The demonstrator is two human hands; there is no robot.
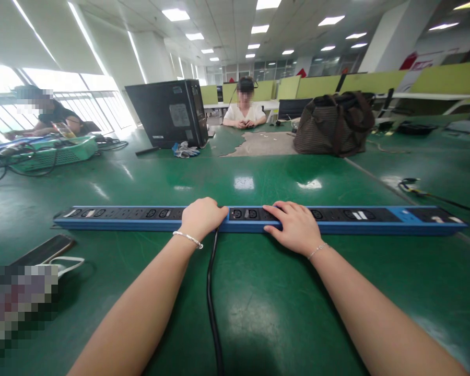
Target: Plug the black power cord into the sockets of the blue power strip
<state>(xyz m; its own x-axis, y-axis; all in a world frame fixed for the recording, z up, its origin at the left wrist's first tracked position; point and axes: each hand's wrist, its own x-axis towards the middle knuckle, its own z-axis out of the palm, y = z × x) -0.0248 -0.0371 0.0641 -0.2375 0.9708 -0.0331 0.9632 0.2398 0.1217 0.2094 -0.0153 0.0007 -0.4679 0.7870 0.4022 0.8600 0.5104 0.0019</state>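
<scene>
A long blue power strip (356,228) with a black socket face lies across the green table. My left hand (200,216) is closed over its middle, thumb pressed towards the blue band. From under that hand a black power cable (211,292) runs down towards me; its upper end is hidden by my fingers. My right hand (295,224) holds the strip a little right of centre, fingers across the sockets and thumb against the near side. Two sockets (245,213) show between my hands.
At the left lie a phone (43,250) and a blurred-out object (15,303). Further back stand a green basket (55,156) with cables, a black computer case (172,115), gloves (185,150) and a brown bag (332,125). Two other people sit at the table. Loose wires (423,192) lie right.
</scene>
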